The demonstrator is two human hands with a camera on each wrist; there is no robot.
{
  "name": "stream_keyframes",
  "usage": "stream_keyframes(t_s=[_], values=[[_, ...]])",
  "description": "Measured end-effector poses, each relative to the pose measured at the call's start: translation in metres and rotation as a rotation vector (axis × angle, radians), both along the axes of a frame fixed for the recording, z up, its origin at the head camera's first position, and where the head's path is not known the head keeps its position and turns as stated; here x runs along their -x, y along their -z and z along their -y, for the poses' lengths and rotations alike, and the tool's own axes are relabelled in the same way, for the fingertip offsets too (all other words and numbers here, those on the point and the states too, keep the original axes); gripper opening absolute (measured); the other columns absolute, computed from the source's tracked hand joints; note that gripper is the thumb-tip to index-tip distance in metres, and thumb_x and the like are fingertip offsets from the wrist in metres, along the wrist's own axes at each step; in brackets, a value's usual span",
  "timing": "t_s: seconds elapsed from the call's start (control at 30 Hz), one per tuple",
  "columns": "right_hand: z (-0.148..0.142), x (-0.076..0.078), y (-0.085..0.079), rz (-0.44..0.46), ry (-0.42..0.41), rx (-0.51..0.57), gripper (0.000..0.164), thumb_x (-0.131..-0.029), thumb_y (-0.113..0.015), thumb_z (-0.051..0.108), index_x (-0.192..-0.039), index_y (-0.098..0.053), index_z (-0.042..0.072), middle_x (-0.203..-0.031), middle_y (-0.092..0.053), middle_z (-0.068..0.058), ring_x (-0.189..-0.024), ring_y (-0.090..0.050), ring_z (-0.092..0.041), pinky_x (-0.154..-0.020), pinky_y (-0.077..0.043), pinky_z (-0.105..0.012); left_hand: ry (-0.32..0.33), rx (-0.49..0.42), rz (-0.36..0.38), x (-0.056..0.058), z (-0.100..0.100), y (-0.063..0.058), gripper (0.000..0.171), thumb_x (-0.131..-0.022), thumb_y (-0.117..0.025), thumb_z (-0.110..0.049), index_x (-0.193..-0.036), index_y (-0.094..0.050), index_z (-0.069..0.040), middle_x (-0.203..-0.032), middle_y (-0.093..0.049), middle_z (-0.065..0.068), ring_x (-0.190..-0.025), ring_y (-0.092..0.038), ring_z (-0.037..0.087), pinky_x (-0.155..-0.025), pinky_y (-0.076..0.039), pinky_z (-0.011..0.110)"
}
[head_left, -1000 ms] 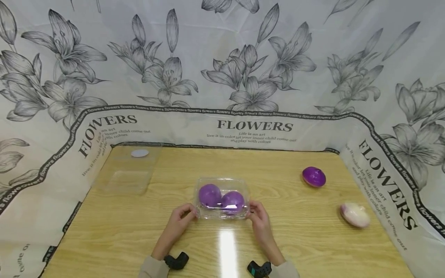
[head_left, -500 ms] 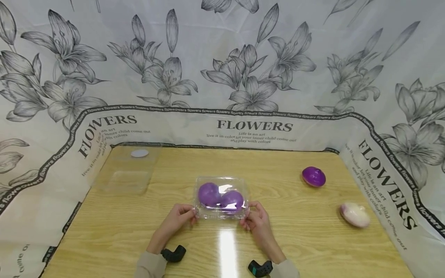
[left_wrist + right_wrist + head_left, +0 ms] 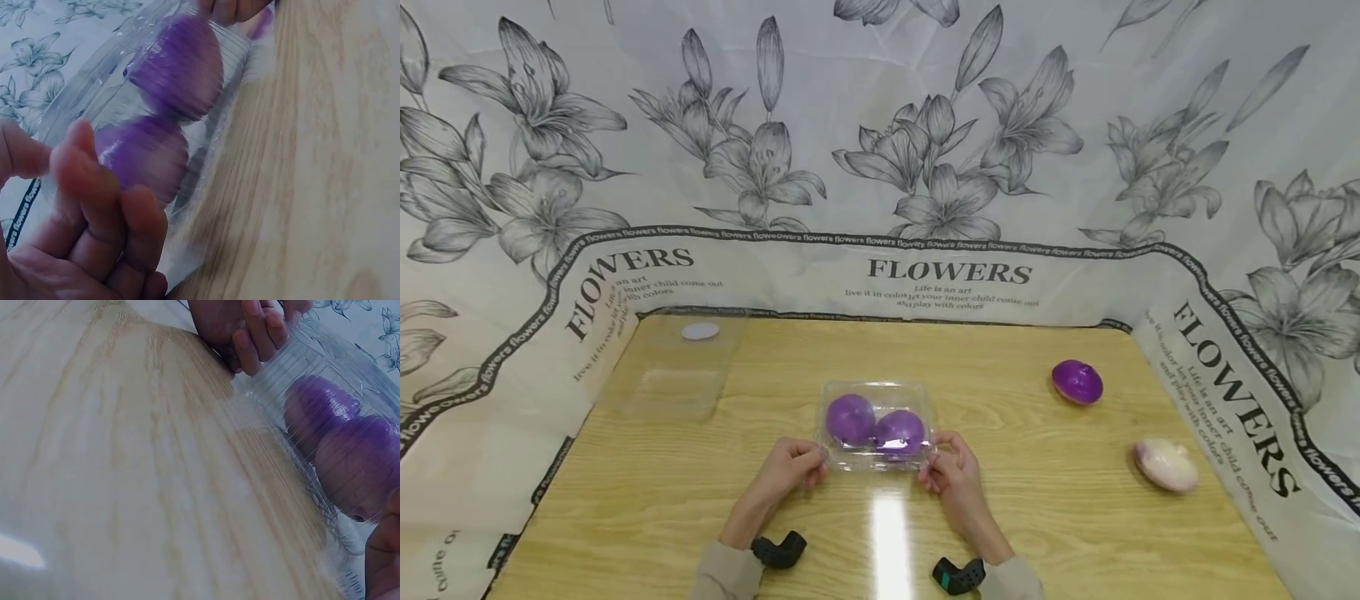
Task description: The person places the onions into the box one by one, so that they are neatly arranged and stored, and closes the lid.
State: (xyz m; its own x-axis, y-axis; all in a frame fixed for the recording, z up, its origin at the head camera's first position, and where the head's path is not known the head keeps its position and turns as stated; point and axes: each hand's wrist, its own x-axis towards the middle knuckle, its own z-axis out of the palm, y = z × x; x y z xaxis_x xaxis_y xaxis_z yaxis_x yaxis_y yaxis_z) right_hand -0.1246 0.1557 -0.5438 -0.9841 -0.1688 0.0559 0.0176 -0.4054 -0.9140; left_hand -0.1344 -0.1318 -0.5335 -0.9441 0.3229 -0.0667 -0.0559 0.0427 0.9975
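Observation:
In the head view a clear plastic clamshell box [image 3: 880,392] lies mid-table, two round purple objects [image 3: 851,420] side by side inside. Their lower parts look paler and pinkish in the left wrist view. My left hand [image 3: 782,473] pinches the box's front left corner between thumb and fingers. At the front right corner, my right hand [image 3: 957,483] grips the edge the same way. The right wrist view catches both hands at opposite ends of the box, my right one partly cut off by the frame edge.
Another clear plastic container [image 3: 681,392] with a white oval label [image 3: 700,331] lies at the back left. To the right rest a glossy purple piece [image 3: 1077,382] and a whitish, purple-tinged one [image 3: 1166,464]. A flower-print cloth [image 3: 951,287] surrounds the wooden table [image 3: 1045,508].
The box has shifted slightly left in the head view. My right fingers have moved inward along its front right corner, while my left hand keeps nearly the same place.

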Motion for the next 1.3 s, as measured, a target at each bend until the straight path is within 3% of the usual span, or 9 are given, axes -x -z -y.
stream_keyframes(t_s=[0.17,0.33,0.47,0.63,0.87,1.0,1.1,1.3], values=[[0.001,0.000,0.002,-0.010,-0.003,0.014,0.019,-0.091,-0.044,-0.009,-0.104,-0.046,0.004,-0.066,-0.065,-0.001,-0.057,-0.059,-0.009,-0.049,-0.046,-0.016,0.027,-0.012,0.031,0.001,0.002,0.003,0.027,-0.094,-0.053,-0.003,-0.080,-0.067,0.015,-0.062,-0.065,0.002,-0.062,-0.062,0.016,-0.084,-0.051,0.027],[0.003,0.000,0.003,-0.019,-0.007,0.024,0.020,-0.091,-0.044,-0.010,-0.103,-0.047,0.005,-0.066,-0.066,0.000,-0.057,-0.059,-0.009,-0.049,-0.046,-0.016,0.051,-0.022,0.048,0.002,0.007,0.006,0.032,-0.097,-0.056,-0.012,-0.083,-0.068,0.014,-0.074,-0.071,0.009,-0.082,-0.067,0.023,-0.104,-0.040,0.036],[0.004,0.001,0.003,-0.033,-0.006,0.029,0.020,-0.091,-0.044,-0.011,-0.103,-0.047,0.004,-0.066,-0.066,0.000,-0.057,-0.059,-0.009,-0.049,-0.046,-0.015,0.087,-0.036,0.075,0.003,0.009,0.005,0.034,-0.098,-0.055,-0.014,-0.083,-0.067,0.015,-0.082,-0.072,0.015,-0.087,-0.067,0.026,-0.108,-0.038,0.044],[0.004,0.002,0.001,-0.043,-0.002,0.030,0.020,-0.091,-0.044,-0.011,-0.105,-0.045,0.003,-0.068,-0.066,0.000,-0.058,-0.060,-0.008,-0.050,-0.046,-0.015,0.117,-0.036,0.128,0.005,0.010,0.000,0.030,-0.097,-0.056,-0.015,-0.082,-0.069,0.007,-0.087,-0.073,0.014,-0.091,-0.067,0.026,-0.112,-0.031,0.052],[0.003,0.000,0.002,-0.024,0.025,0.022,0.021,-0.089,-0.043,-0.012,-0.104,-0.046,0.002,-0.068,-0.065,-0.001,-0.057,-0.059,-0.009,-0.049,-0.046,-0.015,0.106,-0.068,0.132,0.006,0.007,0.001,0.026,-0.097,-0.057,-0.013,-0.083,-0.072,0.002,-0.073,-0.070,0.006,-0.079,-0.066,0.024,-0.108,-0.036,0.045],[0.005,0.000,0.001,-0.015,0.058,0.007,0.020,-0.091,-0.039,-0.012,-0.103,-0.046,0.002,-0.065,-0.062,-0.001,-0.055,-0.056,-0.008,-0.046,-0.042,-0.015,0.061,-0.052,0.095,0.006,0.005,0.003,0.027,-0.097,-0.055,-0.011,-0.085,-0.070,0.008,-0.068,-0.069,0.003,-0.077,-0.066,0.023,-0.103,-0.040,0.035],[0.007,0.000,-0.002,-0.004,0.102,-0.019,0.017,-0.093,-0.038,-0.010,-0.105,-0.045,0.000,-0.064,-0.059,-0.002,-0.054,-0.054,-0.009,-0.045,-0.040,-0.016,-0.008,-0.038,0.072,0.004,0.003,0.004,0.027,-0.096,-0.055,-0.010,-0.085,-0.069,0.011,-0.067,-0.067,0.004,-0.078,-0.065,0.023,-0.098,-0.043,0.028],[0.008,-0.003,-0.004,0.015,0.332,-0.220,0.018,-0.094,-0.048,-0.005,-0.111,-0.045,-0.005,-0.068,-0.058,-0.003,-0.058,-0.053,-0.011,-0.049,-0.043,-0.018,-0.214,-0.046,-0.011,-0.001,-0.005,0.007,0.024,-0.096,-0.053,-0.004,-0.078,-0.065,0.007,-0.067,-0.064,0.013,-0.073,-0.063,0.023,-0.085,-0.048,0.026]])
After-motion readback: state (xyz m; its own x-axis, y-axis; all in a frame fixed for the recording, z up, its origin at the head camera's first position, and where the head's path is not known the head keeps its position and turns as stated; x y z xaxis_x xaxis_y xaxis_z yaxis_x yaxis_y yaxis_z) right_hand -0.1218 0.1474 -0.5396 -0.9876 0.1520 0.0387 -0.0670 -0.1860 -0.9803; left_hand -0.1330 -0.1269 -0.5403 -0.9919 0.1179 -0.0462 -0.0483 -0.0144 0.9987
